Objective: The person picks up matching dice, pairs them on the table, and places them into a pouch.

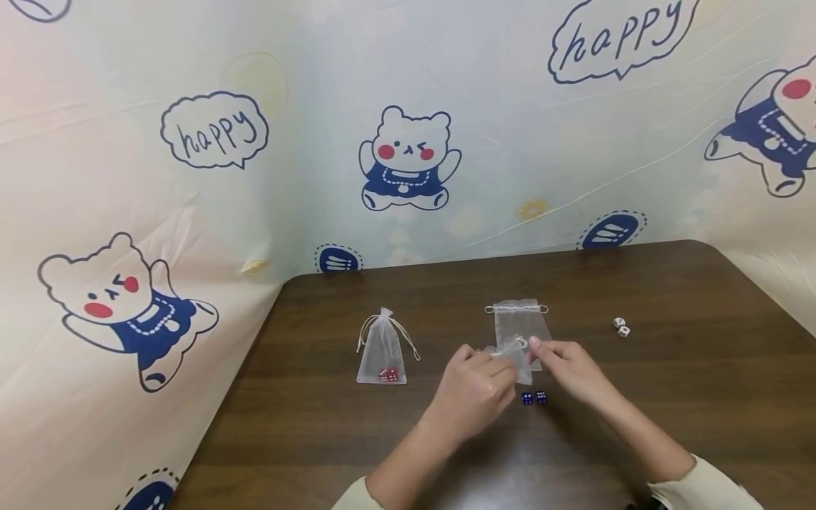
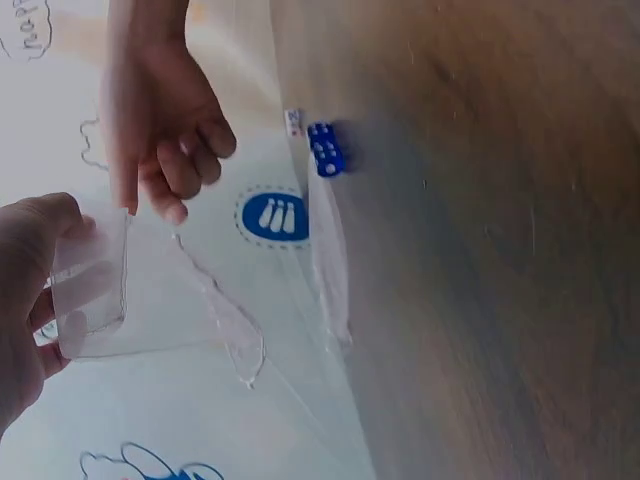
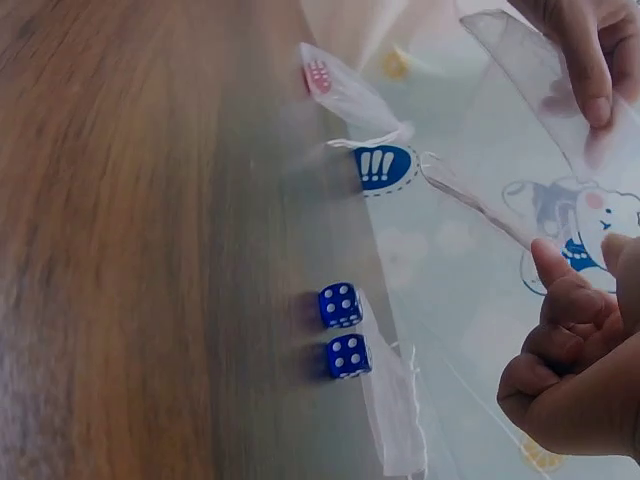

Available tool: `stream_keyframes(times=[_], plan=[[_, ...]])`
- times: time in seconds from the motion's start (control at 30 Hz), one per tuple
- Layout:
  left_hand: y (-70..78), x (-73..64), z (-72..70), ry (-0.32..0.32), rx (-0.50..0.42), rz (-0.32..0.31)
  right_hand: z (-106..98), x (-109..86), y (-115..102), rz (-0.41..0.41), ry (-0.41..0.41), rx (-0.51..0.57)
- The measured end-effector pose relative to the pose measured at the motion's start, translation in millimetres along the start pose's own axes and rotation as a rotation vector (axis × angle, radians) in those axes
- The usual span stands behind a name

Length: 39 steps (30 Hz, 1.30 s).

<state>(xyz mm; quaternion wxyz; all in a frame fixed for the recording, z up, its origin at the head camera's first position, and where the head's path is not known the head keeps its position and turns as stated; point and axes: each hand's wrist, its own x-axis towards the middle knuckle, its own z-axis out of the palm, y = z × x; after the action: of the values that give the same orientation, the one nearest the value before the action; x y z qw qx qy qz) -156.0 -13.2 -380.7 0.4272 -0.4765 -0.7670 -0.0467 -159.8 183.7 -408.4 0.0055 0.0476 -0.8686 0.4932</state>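
In the head view, just right of centre, the left hand [image 1: 474, 389] pinches a bag [image 1: 524, 368] above the table [image 1: 306, 439], near the blue dice [image 1: 541, 397]; left of centre lies a tied bag [image 1: 376, 350], its neck gathered, likely to keep the red dice [image 1: 390, 375] inside. In the left wrist view, the bag spans the left side towards the right hand [image 2: 165, 110], seemingly to bring its corded mouth within reach. In the right wrist view, lower right, the right hand's fingers curl at that mouth; whether they pinch it I cannot tell.

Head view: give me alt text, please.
The left hand pinches a sheer bag over a brown table, the right hand at its edge. Nearby: blue dice, white dice, a flat bag and a cinched bag of red dice.
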Motion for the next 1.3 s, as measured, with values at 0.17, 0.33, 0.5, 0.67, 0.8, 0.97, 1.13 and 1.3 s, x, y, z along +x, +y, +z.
stream_keyframes(times=[0.17, 0.33, 0.5, 0.67, 0.8, 0.97, 1.13, 1.3], plan=[[9.5, 0.0, 0.6, -0.02, 0.059, 0.057, 1.2, 0.5, -1.3, 0.074, 0.015, -0.018], [14.5, -0.7, 1.8, -0.03, 0.131, 0.1, 2.7, 1.1, 0.4, 0.107, -0.066, 0.053], [16.2, 5.6, -5.4, -0.036, 0.154, 0.12, 2.2, 0.7, 0.5, 0.08, -0.039, 0.123], [16.6, 8.0, -6.2, -0.038, 0.132, 0.108, 0.9, 0.0, -0.7, 0.048, 0.023, 0.137], [15.8, 1.3, 4.0, -0.055, 0.116, 0.065, -0.7, -1.3, -0.2, 0.024, 0.123, 0.098], [7.7, -4.9, 4.4, -0.097, 0.036, -0.082, -5.9, -3.6, -3.4, -0.021, 0.303, 0.103], [-5.9, -6.3, -2.4, -0.053, -0.066, -0.271, -11.2, -6.7, -7.1, -0.207, 0.483, 0.104], [-17.3, -4.4, -9.7, 0.059, -0.093, -0.411, -13.8, -12.1, -9.4, -0.469, 0.593, 0.033]])
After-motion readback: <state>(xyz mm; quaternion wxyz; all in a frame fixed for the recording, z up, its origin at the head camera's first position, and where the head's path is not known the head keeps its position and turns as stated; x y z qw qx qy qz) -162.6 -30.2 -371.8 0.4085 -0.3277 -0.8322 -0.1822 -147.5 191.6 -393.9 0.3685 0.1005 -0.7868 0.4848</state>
